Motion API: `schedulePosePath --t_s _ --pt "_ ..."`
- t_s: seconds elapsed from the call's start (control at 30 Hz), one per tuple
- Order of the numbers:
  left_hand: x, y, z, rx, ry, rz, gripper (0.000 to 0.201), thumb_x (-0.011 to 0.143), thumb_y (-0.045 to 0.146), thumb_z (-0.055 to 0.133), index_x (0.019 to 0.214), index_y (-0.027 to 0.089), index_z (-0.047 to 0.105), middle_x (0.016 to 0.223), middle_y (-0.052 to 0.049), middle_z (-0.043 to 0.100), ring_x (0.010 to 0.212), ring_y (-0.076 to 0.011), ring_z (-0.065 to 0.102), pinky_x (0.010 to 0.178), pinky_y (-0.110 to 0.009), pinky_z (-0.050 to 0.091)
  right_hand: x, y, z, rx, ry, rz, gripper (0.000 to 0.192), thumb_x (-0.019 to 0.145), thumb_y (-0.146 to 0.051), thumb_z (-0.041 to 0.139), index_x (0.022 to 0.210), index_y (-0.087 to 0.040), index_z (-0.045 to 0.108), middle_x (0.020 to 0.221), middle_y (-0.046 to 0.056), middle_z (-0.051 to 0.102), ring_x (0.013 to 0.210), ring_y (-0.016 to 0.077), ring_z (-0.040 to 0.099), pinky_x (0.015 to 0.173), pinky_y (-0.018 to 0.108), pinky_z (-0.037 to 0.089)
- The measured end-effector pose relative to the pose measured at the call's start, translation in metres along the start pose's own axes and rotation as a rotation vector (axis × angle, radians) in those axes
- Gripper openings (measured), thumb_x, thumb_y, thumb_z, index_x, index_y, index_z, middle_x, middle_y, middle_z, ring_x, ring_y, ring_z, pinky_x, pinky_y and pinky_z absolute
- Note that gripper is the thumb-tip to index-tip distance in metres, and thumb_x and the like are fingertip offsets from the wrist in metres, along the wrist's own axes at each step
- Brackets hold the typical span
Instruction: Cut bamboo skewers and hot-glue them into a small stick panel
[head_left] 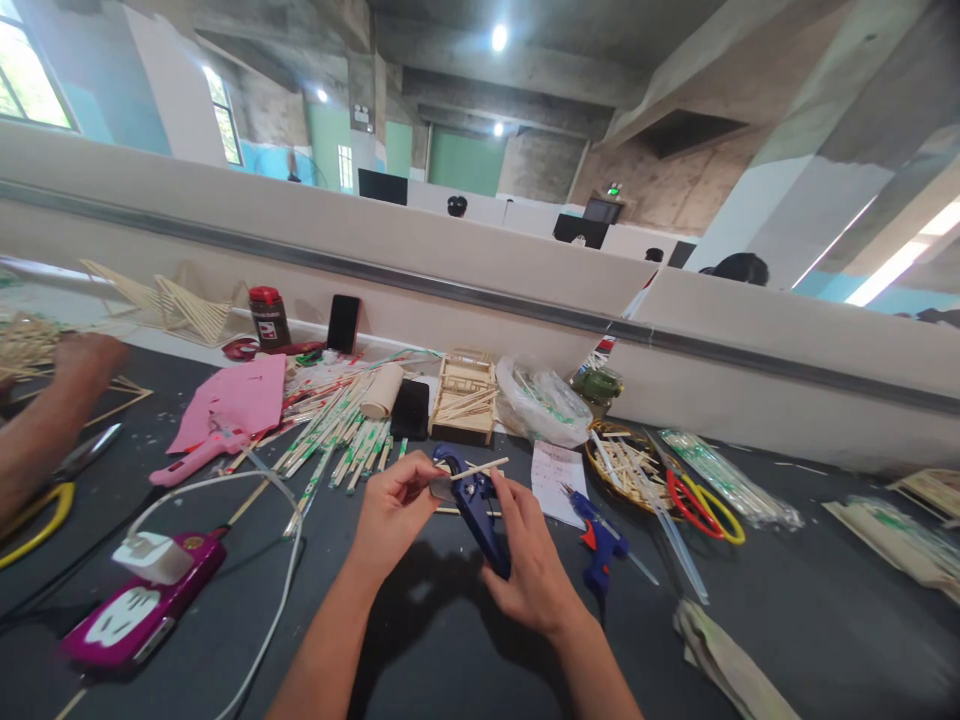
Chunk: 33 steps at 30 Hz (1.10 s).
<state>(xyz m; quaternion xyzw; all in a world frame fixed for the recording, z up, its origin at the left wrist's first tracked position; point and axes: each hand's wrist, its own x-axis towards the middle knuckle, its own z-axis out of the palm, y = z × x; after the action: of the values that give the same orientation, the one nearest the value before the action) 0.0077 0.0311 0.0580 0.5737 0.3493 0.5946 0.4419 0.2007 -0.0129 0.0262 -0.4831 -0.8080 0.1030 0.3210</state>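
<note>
My right hand (pixel 531 555) grips a dark blue cutter tool (pixel 474 503) by its handle, just above the dark table. A thin wooden stick (pixel 480 468) lies across the cutter's jaw. My left hand (pixel 394 507) pinches the stick's left end and the metal blade beside it. Both hands meet near the table's middle front.
Behind the hands lie wrapped chopsticks (pixel 337 425), a small stick-built box (pixel 465 395), a black phone (pixel 409 408) and a plastic bag (pixel 541 405). A blue glue gun (pixel 596 545) and red-yellow scissors (pixel 701 505) lie right. A pink glue gun (pixel 196 455), power strip (pixel 142 600) and another person's arm (pixel 45 420) are left.
</note>
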Motion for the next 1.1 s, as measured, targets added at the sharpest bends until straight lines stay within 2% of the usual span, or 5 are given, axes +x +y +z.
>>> schedulePosePath --t_s 0.13,0.3,0.67,0.83,1.1 --pt "0.001 0.003 0.000 -0.116 -0.017 -0.147 0.011 0.065 0.018 0.072 0.063 0.015 0.061 0.067 0.000 0.060 0.063 -0.0105 0.054 0.058 -0.019 0.042 -0.001 0.003 0.002 -0.008 -0.006 0.003 0.104 0.060 -0.009 0.057 0.150 -0.022 0.006 0.138 0.013 0.033 0.129 0.0312 0.033 0.107 0.051 0.032" --pt "-0.001 0.002 0.006 -0.195 -0.042 -0.212 0.016 0.062 0.019 0.075 0.062 0.015 0.059 0.067 0.000 0.062 0.063 -0.0104 0.055 0.060 -0.020 0.044 -0.003 0.007 0.005 -0.023 0.039 -0.012 0.102 0.061 -0.006 0.054 0.150 -0.023 0.008 0.136 0.013 0.034 0.127 0.0300 0.034 0.107 0.049 0.033" --pt "-0.001 -0.004 0.005 -0.106 -0.030 -0.162 0.019 0.068 0.022 0.072 0.061 0.015 0.056 0.065 0.002 0.055 0.062 -0.0087 0.049 0.059 -0.019 0.040 0.000 0.005 0.011 0.012 0.057 0.017 0.100 0.060 -0.004 0.051 0.150 -0.024 0.012 0.130 0.011 0.042 0.122 0.0276 0.042 0.103 0.045 0.038" --pt "-0.001 -0.005 0.007 -0.025 -0.011 -0.086 0.014 0.070 0.023 0.070 0.064 0.015 0.060 0.066 0.001 0.056 0.064 -0.0101 0.051 0.059 -0.020 0.040 0.000 0.003 0.011 0.012 0.045 0.029 0.101 0.060 -0.005 0.051 0.150 -0.023 0.010 0.132 0.012 0.040 0.123 0.0282 0.041 0.104 0.045 0.037" --pt "0.000 -0.008 0.005 0.022 -0.019 -0.072 0.015 0.072 0.024 0.068 0.063 0.015 0.060 0.064 0.002 0.053 0.062 -0.0097 0.047 0.057 -0.020 0.037 0.001 0.002 0.010 0.030 0.021 0.042 0.100 0.061 -0.005 0.051 0.150 -0.023 0.010 0.130 0.011 0.040 0.122 0.0266 0.040 0.105 0.044 0.035"
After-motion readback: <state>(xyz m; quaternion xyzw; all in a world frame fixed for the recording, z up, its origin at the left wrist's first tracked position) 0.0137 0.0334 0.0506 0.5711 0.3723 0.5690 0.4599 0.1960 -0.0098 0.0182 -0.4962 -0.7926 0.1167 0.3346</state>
